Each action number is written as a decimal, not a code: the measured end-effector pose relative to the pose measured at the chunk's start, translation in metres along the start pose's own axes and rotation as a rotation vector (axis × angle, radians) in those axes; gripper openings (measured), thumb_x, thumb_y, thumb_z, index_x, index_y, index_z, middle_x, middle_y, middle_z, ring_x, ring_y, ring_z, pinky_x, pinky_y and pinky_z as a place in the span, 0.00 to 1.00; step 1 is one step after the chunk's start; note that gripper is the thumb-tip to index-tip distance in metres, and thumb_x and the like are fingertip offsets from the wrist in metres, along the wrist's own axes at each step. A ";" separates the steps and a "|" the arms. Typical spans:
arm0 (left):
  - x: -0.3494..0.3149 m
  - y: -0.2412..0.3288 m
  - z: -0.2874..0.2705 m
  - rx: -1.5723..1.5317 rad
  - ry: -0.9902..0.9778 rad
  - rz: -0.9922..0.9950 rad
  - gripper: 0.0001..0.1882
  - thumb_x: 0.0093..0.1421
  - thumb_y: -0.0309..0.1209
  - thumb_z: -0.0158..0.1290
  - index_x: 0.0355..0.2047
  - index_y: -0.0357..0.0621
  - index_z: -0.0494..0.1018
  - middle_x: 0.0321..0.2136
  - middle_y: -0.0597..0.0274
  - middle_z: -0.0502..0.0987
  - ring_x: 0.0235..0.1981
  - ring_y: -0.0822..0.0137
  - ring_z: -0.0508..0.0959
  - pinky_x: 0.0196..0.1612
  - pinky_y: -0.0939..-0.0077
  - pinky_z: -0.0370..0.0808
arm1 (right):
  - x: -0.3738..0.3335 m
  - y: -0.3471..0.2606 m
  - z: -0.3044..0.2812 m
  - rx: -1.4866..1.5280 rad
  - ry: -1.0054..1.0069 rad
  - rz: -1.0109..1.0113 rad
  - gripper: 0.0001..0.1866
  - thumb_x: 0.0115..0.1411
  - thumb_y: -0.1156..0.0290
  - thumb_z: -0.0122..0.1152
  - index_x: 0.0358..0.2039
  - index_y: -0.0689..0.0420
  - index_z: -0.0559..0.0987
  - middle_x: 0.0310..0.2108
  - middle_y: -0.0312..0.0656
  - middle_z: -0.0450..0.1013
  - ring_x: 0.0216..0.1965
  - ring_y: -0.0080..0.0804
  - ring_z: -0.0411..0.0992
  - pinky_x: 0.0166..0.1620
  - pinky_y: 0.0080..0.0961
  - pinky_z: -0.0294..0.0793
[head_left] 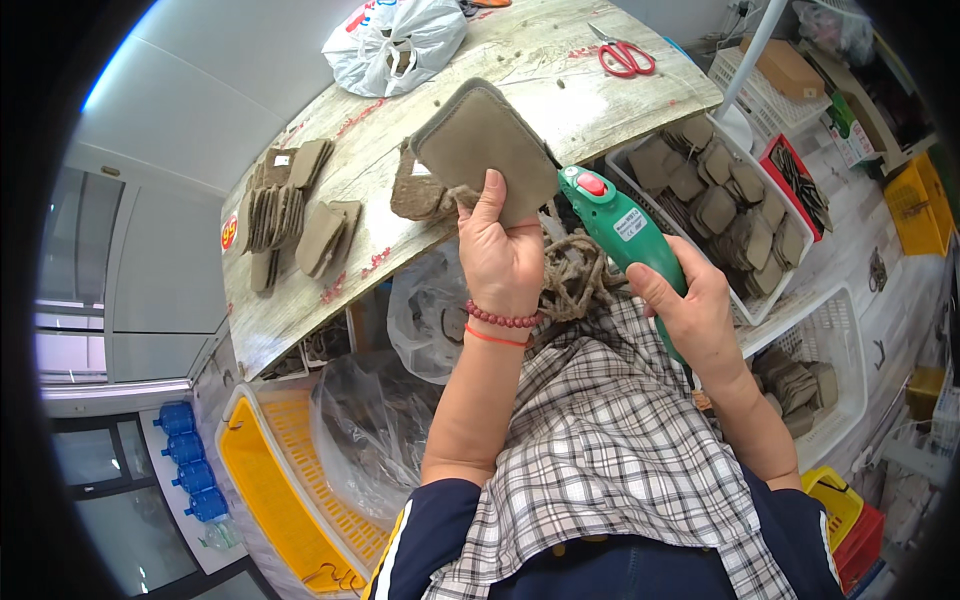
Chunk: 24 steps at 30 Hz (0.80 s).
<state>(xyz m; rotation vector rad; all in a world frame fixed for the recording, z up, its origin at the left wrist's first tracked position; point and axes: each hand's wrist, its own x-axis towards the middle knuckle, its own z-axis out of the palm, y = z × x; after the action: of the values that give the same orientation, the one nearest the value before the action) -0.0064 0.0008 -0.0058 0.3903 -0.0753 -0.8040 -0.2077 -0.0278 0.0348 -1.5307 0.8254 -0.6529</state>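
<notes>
In my left hand (500,255) is a flat tan fabric pad (485,145) with rounded corners and a darker edge, gripped at its lower side with the thumb on top. My right hand (690,305) is wrapped round a green handheld electric cutter (620,225) with a red button. Its dark tip meets the pad's right edge; whether it touches the cloth I cannot tell. A tangle of brown fabric strips (578,275) hangs below, over my checked apron (600,430). Behind my left hand, another brown pad stack (415,190) lies on the table's near edge.
The worn pale table (390,250) carries stacked pads (275,205) on the left, a white plastic bag (395,45) and red-handled scissors (625,58). White baskets (790,280) of pads stand at right. A yellow basket (270,480) and clear plastic bag (370,430) are at lower left.
</notes>
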 end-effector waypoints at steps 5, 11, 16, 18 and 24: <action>-0.014 -0.008 0.000 0.058 0.007 -0.011 0.18 0.61 0.21 0.52 0.52 0.41 0.66 0.49 0.60 0.74 0.50 0.63 0.74 0.56 0.66 0.72 | 0.003 -0.001 -0.003 -0.015 0.006 0.012 0.21 0.59 0.60 0.65 0.43 0.65 0.75 0.24 0.32 0.70 0.25 0.15 0.64 0.29 0.16 0.65; -0.030 -0.014 -0.004 0.114 -0.024 -0.093 0.19 0.62 0.20 0.51 0.53 0.43 0.65 0.49 0.61 0.73 0.51 0.64 0.74 0.57 0.65 0.71 | 0.010 -0.005 -0.006 0.003 0.039 0.001 0.21 0.58 0.59 0.65 0.41 0.64 0.76 0.23 0.31 0.69 0.22 0.14 0.63 0.26 0.15 0.64; -0.039 -0.011 -0.009 0.194 -0.048 -0.163 0.19 0.62 0.20 0.51 0.53 0.42 0.66 0.49 0.61 0.74 0.50 0.64 0.75 0.55 0.65 0.72 | 0.014 -0.008 -0.013 -0.001 0.038 -0.005 0.20 0.58 0.58 0.65 0.40 0.63 0.76 0.23 0.31 0.70 0.22 0.14 0.66 0.26 0.15 0.67; -0.038 -0.005 -0.014 0.241 -0.072 -0.200 0.19 0.61 0.20 0.51 0.53 0.41 0.66 0.49 0.60 0.74 0.50 0.63 0.75 0.54 0.64 0.73 | 0.014 -0.009 -0.019 0.004 0.015 0.012 0.20 0.59 0.58 0.64 0.39 0.63 0.76 0.23 0.31 0.70 0.22 0.14 0.66 0.26 0.15 0.67; -0.019 0.028 -0.035 0.423 -0.195 -0.326 0.20 0.59 0.18 0.52 0.52 0.39 0.67 0.49 0.56 0.75 0.49 0.61 0.76 0.52 0.62 0.75 | 0.011 -0.005 -0.044 -0.020 -0.098 0.050 0.20 0.58 0.58 0.65 0.41 0.63 0.76 0.25 0.32 0.71 0.23 0.14 0.66 0.27 0.15 0.68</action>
<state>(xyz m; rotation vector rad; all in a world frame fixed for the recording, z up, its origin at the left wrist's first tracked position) 0.0073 0.0430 -0.0258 0.7350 -0.3748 -1.1507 -0.2356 -0.0626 0.0446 -1.5432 0.7955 -0.5298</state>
